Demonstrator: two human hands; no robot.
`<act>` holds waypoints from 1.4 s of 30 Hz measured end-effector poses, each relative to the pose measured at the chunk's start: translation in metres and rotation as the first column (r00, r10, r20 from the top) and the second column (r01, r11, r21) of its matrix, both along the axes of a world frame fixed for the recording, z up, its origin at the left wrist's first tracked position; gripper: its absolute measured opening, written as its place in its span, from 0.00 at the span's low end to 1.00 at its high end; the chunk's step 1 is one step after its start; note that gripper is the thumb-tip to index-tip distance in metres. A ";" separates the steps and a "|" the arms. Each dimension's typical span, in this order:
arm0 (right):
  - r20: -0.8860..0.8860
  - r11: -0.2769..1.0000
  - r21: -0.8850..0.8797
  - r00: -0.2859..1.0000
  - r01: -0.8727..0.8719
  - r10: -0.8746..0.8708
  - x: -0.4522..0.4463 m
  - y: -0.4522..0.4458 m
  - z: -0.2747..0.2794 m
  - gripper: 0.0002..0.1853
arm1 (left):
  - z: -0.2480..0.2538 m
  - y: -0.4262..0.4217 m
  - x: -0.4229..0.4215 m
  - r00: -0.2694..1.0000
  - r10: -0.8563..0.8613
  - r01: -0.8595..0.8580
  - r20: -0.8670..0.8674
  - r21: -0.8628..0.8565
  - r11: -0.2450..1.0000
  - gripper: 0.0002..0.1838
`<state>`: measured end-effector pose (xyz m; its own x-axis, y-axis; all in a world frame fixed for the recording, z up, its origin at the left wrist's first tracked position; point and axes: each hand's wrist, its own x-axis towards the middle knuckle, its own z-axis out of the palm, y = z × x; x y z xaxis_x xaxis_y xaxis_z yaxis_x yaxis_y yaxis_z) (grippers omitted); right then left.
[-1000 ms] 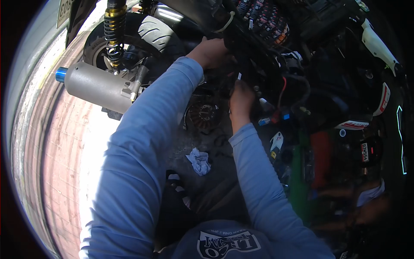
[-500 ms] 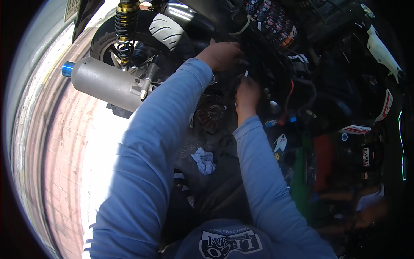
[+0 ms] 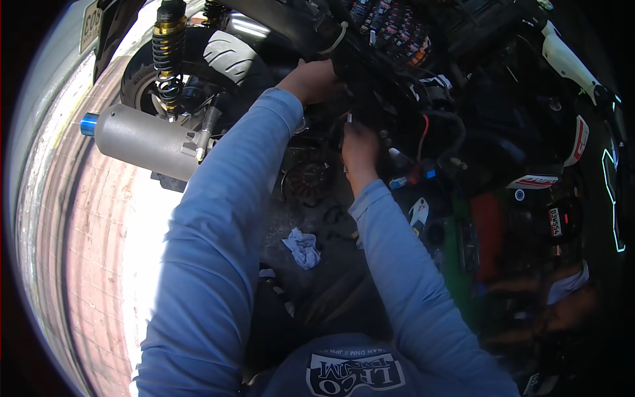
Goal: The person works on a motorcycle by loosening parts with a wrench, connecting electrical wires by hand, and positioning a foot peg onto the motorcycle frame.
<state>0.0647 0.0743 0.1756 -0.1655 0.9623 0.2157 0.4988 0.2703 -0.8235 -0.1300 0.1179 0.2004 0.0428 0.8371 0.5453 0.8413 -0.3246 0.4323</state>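
My left hand (image 3: 311, 81) reaches into the dark underside of a motor scooter, beside the rear tyre (image 3: 231, 58); its fingers are lost in shadow behind black parts. Lower and to the right, my right hand (image 3: 360, 151) is closed, knuckles up, close to the dark engine area. A small pale tip (image 3: 350, 118) sticks up at its fingers, but what it belongs to is too dark to make out. Beneath the hands lies a round coil of copper-coloured windings (image 3: 305, 180). A red wire (image 3: 424, 132) runs to the right of my right hand.
A grey exhaust muffler (image 3: 149, 142) with a blue tip and a black-and-gold shock absorber (image 3: 169, 56) stand at left. A crumpled white rag (image 3: 302, 248) lies on the dark floor. Another person's arm (image 3: 562, 311) shows at lower right, near a green surface (image 3: 456, 264).
The whole view has shifted, so the scooter and both hands appear further left. Both hands stay at about the same spots on the scooter.
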 end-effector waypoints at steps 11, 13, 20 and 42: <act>0.144 0.996 0.037 0.986 0.079 -0.084 -0.010 0.011 -0.001 0.21 | 0.024 -0.046 -0.002 0.997 -0.016 0.006 -0.077 -0.127 0.992 0.15; 0.164 0.997 -0.016 0.984 0.075 -0.072 -0.010 0.009 0.004 0.21 | 0.024 -0.047 -0.001 0.995 -0.018 0.013 -0.097 -0.054 0.998 0.15; 0.226 0.981 -0.179 0.974 0.075 -0.033 -0.012 0.002 0.025 0.21 | 0.015 -0.021 0.002 0.996 0.018 -0.012 -0.092 0.068 0.998 0.16; -0.550 0.954 -0.260 0.835 -0.149 -0.020 0.031 -0.049 0.001 0.14 | 0.039 -0.128 -0.059 0.935 -0.063 0.183 0.348 -0.325 0.928 0.17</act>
